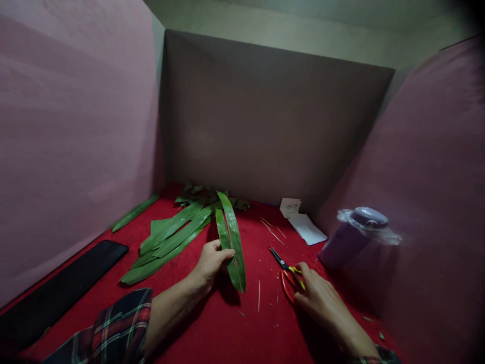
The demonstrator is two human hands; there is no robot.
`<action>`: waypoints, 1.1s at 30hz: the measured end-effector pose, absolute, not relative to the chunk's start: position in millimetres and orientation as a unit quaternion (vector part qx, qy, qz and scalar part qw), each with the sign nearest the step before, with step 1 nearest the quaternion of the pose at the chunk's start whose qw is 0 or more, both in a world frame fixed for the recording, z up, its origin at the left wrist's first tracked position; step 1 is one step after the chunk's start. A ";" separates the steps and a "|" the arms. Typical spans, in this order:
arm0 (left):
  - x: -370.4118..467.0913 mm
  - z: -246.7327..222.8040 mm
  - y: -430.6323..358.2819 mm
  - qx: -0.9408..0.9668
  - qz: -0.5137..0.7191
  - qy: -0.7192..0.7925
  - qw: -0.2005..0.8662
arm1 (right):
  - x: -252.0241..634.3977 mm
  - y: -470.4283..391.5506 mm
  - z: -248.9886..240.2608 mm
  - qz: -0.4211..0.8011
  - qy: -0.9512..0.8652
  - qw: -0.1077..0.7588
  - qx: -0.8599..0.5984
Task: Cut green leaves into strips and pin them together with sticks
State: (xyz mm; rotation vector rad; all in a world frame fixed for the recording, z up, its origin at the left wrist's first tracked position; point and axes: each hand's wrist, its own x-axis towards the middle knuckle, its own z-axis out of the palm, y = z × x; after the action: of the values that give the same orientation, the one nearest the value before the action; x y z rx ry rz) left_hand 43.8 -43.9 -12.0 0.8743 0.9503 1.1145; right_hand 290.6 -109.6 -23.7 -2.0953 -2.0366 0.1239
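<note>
My left hand point(212, 260) pinches a long green leaf point(234, 237), split lengthwise into two strips, between thumb and fingers. It is held just above the red cloth. To the right, my right hand point(316, 293) has its fingers on the handles of scissors point(290, 270) with red and yellow grips. The dark blades point away and to the left, and look closed. Several broad green leaves point(174, 240) lie overlapped to the left of my left hand. Darker, jagged leaves point(200, 192) are heaped behind them.
Thin sticks point(273, 233) and small scraps lie on the red cloth point(250, 333). White papers point(306, 228) are at the back right, near a purple container point(343, 245) with clear plastic around its top. At the left are a long black object point(64, 288) and a single leaf point(135, 213). Walls surround three sides.
</note>
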 end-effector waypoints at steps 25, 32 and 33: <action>72.1 29.9 8.6 0.440 0.529 0.398 0.607 | 254.3 -90.7 3.8 0.430 -0.597 0.456 -0.501; 100.7 -4.2 43.7 0.413 0.541 0.395 0.617 | 253.1 -62.6 -15.7 0.481 -0.556 0.459 -0.499; 103.5 -10.5 46.5 0.406 0.542 0.395 0.621 | 252.5 -58.8 -19.6 0.483 -0.553 0.464 -0.495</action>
State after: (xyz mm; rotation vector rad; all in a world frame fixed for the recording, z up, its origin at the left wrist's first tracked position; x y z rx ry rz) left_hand 103.5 46.5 -10.5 0.9335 0.9090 1.2459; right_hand 252.5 -58.8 -19.6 -1.2165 -1.3596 1.1870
